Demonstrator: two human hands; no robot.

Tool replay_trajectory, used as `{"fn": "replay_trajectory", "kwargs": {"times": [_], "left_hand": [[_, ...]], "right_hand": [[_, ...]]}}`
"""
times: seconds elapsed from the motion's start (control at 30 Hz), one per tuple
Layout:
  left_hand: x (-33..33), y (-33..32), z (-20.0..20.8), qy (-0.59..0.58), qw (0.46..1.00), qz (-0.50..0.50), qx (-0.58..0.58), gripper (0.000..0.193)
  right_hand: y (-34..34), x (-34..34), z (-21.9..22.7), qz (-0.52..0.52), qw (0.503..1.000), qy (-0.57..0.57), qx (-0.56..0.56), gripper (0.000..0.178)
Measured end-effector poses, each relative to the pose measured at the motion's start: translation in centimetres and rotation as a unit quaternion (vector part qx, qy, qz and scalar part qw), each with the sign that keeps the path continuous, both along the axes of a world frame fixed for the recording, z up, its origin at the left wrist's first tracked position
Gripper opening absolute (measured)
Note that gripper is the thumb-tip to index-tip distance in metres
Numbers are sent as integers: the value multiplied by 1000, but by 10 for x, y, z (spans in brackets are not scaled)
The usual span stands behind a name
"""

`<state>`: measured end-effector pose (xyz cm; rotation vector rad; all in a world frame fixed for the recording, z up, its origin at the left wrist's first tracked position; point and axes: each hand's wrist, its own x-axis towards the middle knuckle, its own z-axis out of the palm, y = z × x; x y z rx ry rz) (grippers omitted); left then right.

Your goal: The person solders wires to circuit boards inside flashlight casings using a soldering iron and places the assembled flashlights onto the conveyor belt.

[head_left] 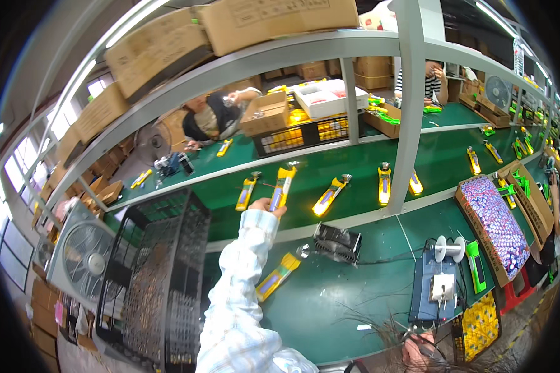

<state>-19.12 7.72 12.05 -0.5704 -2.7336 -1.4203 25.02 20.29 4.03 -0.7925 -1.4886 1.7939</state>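
Note:
My left hand [264,208], in a pale checked sleeve, reaches over the green conveyor belt. Its fingers are closed on a yellow flashlight housing [283,188] with a bluish cell inside. Just left of that hand lies a similar yellow housing [245,193] with a silvery head; another yellow housing [328,196] lies to the right. On the near bench, beside my forearm, a further yellow housing [279,277] rests near a small black fan-like device [336,243]. Low at the right, my right hand [420,352] shows partly beside a blue-grey box [430,292]; hair and shadow obscure its fingers.
A black crate [149,280] stands left of my arm, near a floor fan [88,258]. On the right are a wire spool [449,248], a green housing [476,267] and a carton of round-ended cells [493,227]. A grey post [409,112] rises mid-bench. Two people sit across the belt.

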Motion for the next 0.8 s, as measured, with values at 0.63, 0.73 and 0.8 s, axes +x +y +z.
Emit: {"fn": "replay_trajectory", "kwargs": {"times": [0.63,0.73,0.8], "left_hand": [[252,-154,-58,253,887,-199,-330,23],[258,-151,-41,348,908,-160,-170,44],[264,-151,15,225,932,-285,10,48]], "right_hand": [[-103,57,98,137,985,81,62,18],[-104,64,115,121,986,68,93,18],[-100,68,117,104,987,69,103,18]]}}
